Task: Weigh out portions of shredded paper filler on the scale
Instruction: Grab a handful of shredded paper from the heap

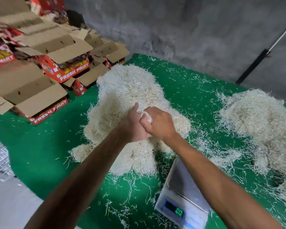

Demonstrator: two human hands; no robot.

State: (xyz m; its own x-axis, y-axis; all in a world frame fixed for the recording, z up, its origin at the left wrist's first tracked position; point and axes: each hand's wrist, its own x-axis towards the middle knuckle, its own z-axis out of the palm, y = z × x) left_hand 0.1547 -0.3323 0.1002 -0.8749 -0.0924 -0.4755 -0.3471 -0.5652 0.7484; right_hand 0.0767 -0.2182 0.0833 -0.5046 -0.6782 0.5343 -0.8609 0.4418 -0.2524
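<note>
A large heap of cream shredded paper filler (129, 90) lies in the middle of the green mat (45, 144). Both my hands dig into its near side. My left hand (132, 124) grips a clump of shreds, thumb raised. My right hand (158, 121) is curled round a tuft of shreds right beside it, the two hands touching. A digital scale (183, 189) with a bare steel platform sits near the front, under my right forearm; its green display is lit.
A second heap of shredded paper (262, 123) spreads along the right. Red "Fresh Fruit" cartons (59, 70) with open flaps are stacked at the back left. Loose shreds litter the mat. A grey concrete wall (188, 30) stands behind.
</note>
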